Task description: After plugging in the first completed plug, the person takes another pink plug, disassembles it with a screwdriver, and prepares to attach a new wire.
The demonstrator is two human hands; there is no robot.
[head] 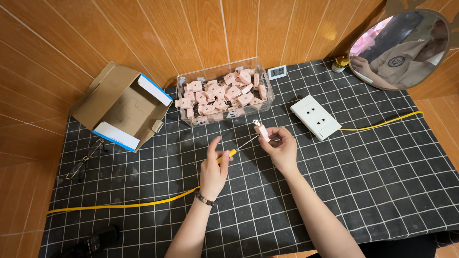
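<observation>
Two hands (248,157) over black checked tablecloth (373,181)

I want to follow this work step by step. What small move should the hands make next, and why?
Probably bring the screwdriver tip onto the pink plug. The left hand holds its yellow handle, the right hand holds the plug upright, and the thin shaft already points at the plug, though contact cannot be told.
</observation>
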